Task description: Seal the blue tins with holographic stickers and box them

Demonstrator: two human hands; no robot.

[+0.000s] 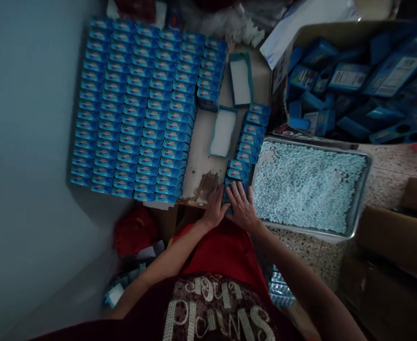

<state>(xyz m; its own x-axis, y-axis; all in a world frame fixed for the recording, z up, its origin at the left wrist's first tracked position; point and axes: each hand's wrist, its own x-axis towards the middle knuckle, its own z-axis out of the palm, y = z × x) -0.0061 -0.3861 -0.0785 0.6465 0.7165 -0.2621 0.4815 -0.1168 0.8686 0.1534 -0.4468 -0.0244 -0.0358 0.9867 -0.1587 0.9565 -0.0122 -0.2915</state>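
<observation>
A short row of small blue boxes [248,148] runs along the table's right side, toward my body. At its near end, my right hand [243,207] lies over the last boxes, fingers stretched and slightly apart. My left hand [214,208] rests against the left side of the same boxes, its fingers extended and its thumb reaching toward the right hand. The boxes under my hands are mostly covered. Beyond them on the table lie two blue-edged open trays, a nearer one [223,131] and a farther one [240,78], each showing a white inside.
Many blue boxes [133,109] stand in tight columns on the left, beside a wall [27,118]. A metal tray [362,189] of small pale-blue pieces sits at right. Behind it, a carton [283,90] holds jumbled blue packages. Brown cardboard boxes [396,241] are at lower right.
</observation>
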